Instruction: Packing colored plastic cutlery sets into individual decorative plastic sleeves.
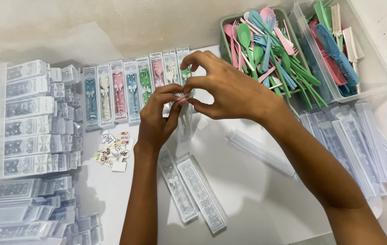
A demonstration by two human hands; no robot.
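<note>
Both hands met above the white worktop (248,181), left hand (155,120) and right hand (229,93) each with grip pinched on a clear sleeve (185,115) hanging lengthwise below the fingers.

Clear glossy plastic sleeves (201,194) everywhere, smooth matt pastel plastic cutlery (266,50) in the bin, tiny paper stickers (113,150).

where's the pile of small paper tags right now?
Head view: the small paper tags lie on the white table, just outside the left hand, below the row of filled cutlery packs and right of the stacked empty sleeves.
</note>
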